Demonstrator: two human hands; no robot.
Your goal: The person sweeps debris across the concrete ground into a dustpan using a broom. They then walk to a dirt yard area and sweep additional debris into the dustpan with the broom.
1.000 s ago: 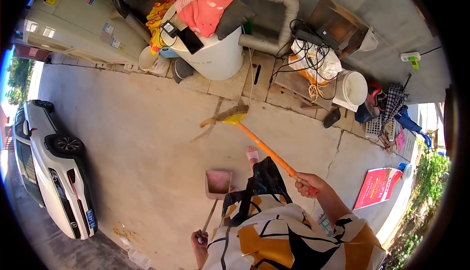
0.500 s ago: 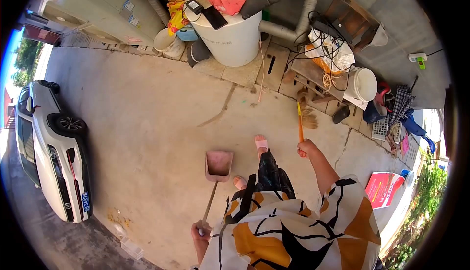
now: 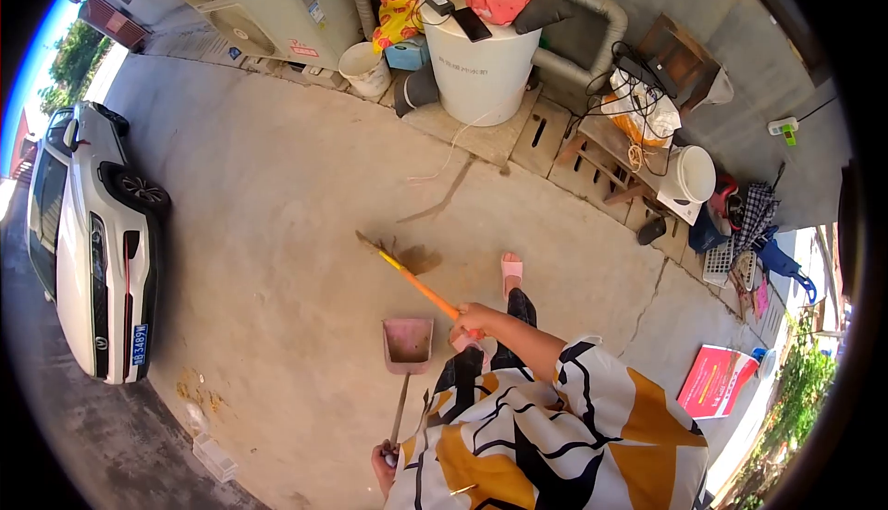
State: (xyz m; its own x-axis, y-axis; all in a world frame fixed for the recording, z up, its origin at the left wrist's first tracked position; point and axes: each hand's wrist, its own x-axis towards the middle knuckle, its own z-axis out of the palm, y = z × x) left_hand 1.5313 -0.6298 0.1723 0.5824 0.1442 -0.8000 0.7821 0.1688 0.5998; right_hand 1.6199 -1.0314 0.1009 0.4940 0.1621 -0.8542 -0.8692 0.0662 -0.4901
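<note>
Broad concrete floor (image 3: 250, 233) lies between the broom (image 3: 421, 285) and white car (image 3: 76, 270).

Concrete floor (image 3: 277, 233), pink dustpan (image 3: 407, 336) on it, white car (image 3: 81, 260) parked one side, red printed board (image 3: 717, 382) the other

A faded pink dustpan (image 3: 408, 344) with a squarish scoop, dull brown across its inner floor, has its long, thin greyish-brown handle (image 3: 401, 408) running from the scoop's near edge back toward the wearer. The broom (image 3: 425, 287), with an orange shaft, a yellow collar (image 3: 390, 258) and brown bristles (image 3: 366, 240), slants past the dustpan, its grip end near the scoop's right side and its bristle end beyond the scoop's far edge, a little to the left, well apart from it; whether the bristles touch the ground cannot be told.
</note>
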